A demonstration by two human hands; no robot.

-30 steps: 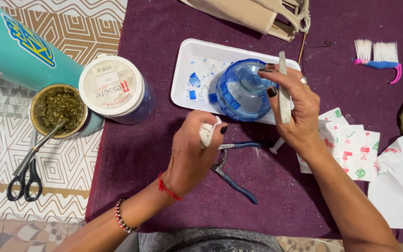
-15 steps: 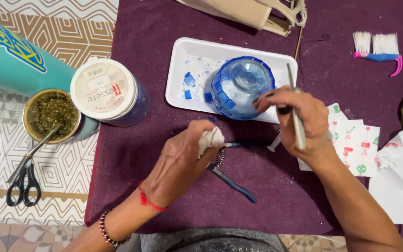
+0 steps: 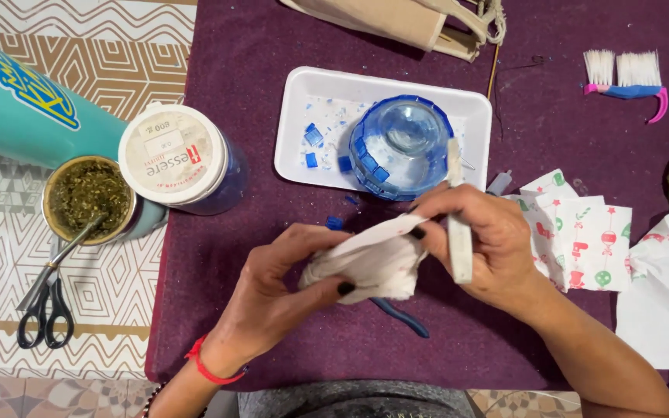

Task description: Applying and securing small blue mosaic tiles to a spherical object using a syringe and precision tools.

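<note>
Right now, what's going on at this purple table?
A person's two hands meet over the purple cloth. The left hand grips a crumpled white tissue; the right hand pinches its edge while holding a flat white stick. Blue-handled pliers lie beneath. Behind, a white tray holds a glass bowl partly covered in blue tiles, with loose tiles beside it.
</note>
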